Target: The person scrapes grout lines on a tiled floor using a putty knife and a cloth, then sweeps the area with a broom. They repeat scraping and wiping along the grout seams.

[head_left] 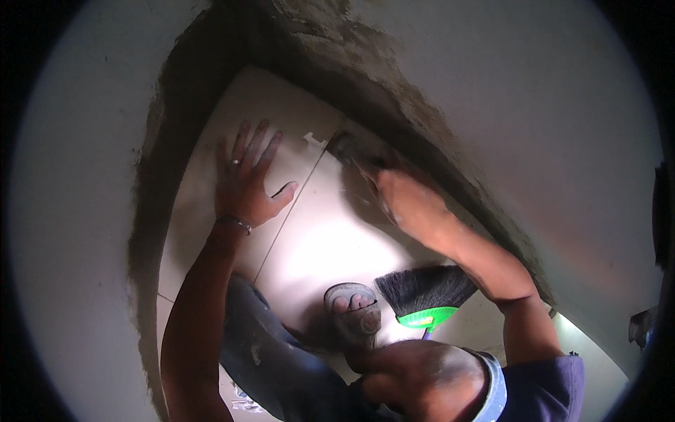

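My left hand lies flat on a pale floor tile, fingers spread, with a ring and a bracelet on it. Across the thin joint, my right hand is closed around a dark, blunt-ended tool, in shadow and slightly blurred, so its exact kind is unclear. The tool's end is over the joint near the right-hand wall. Just left of it, a small white chip-like piece lies by the joint.
A broom head with black bristles and a green base rests beside my sandalled foot. Pale walls with rough, dark cement along their bases close in on both sides and meet ahead. My bent knee is at the lower edge.
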{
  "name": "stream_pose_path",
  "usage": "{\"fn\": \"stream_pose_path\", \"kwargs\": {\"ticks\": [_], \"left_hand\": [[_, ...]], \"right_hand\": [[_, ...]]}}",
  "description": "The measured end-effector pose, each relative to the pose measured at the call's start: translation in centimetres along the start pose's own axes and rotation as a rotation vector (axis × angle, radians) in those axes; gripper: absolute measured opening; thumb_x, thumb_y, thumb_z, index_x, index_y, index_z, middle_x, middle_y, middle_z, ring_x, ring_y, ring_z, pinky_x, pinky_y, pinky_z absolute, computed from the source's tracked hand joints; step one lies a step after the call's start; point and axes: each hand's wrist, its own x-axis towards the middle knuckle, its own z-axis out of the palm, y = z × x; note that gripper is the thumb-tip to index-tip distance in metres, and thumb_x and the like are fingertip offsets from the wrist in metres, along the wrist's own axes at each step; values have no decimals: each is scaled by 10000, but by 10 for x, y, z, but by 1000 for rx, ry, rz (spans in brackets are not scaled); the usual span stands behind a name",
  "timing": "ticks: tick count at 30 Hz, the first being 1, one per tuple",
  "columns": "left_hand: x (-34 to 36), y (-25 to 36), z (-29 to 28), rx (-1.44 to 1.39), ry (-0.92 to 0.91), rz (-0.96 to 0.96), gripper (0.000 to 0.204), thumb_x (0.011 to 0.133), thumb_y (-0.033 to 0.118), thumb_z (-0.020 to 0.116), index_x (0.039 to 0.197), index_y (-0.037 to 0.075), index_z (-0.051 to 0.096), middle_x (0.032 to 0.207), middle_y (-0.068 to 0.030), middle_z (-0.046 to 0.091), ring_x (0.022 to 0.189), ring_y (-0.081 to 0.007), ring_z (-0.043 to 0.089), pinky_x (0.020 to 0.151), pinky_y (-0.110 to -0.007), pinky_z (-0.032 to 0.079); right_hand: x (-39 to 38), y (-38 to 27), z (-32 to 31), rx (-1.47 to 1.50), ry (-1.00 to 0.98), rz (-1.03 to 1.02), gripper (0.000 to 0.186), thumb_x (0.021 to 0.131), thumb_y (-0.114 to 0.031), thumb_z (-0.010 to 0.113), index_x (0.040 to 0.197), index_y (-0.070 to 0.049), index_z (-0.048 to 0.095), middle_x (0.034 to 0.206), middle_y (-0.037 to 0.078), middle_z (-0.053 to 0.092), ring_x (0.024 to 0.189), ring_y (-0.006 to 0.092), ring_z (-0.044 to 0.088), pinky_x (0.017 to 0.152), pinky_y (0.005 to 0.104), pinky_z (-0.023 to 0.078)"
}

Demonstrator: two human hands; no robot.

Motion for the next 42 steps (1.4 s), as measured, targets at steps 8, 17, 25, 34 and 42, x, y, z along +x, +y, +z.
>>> {"fn": "stream_pose_path", "kwargs": {"ticks": [8,17,25,34,42], "left_hand": [[4,9,-10,59,-51,-64,875,814,574,697,1560,260,364,1666,-15,242,1556,-244,143,1252,-580,42],[-2,58,7,123,-64,-248,728,942,467,563,1570,166,348,1667,-58,242,1556,-279,136,1245,-592,42],[-52,84,27,-142,-87,36,653,970,442,547,1573,313,332,1658,3,272,1537,-270,205,1254,-564,79],[-118,-7,-9,201,-21,-411,654,1007,421,519,1589,213,304,1671,-56,228,1546,-314,159,1245,-574,86],[-193,43,-7,176,-62,-433,683,991,389,552,1589,171,303,1667,-93,223,1540,-338,163,1235,-593,103]], "right_hand": [[7,45,30,22,231,-80,454,982,-86,536,1436,-69,533,972,283,651,818,346,638,773,455,501],[16,18,-21,75,8,176,397,1035,-215,555,1410,-85,556,922,172,691,716,283,615,723,391,514],[-37,-13,4,401,98,309,434,998,-250,615,1370,-33,567,1080,251,681,916,308,695,841,406,544],[6,-64,19,-109,-23,-4,441,990,-171,537,1426,-100,532,1000,287,648,824,467,651,743,530,533],[3,-59,14,-134,-101,-70,438,996,-167,517,1427,-92,518,905,307,642,756,463,651,701,522,535]]}}
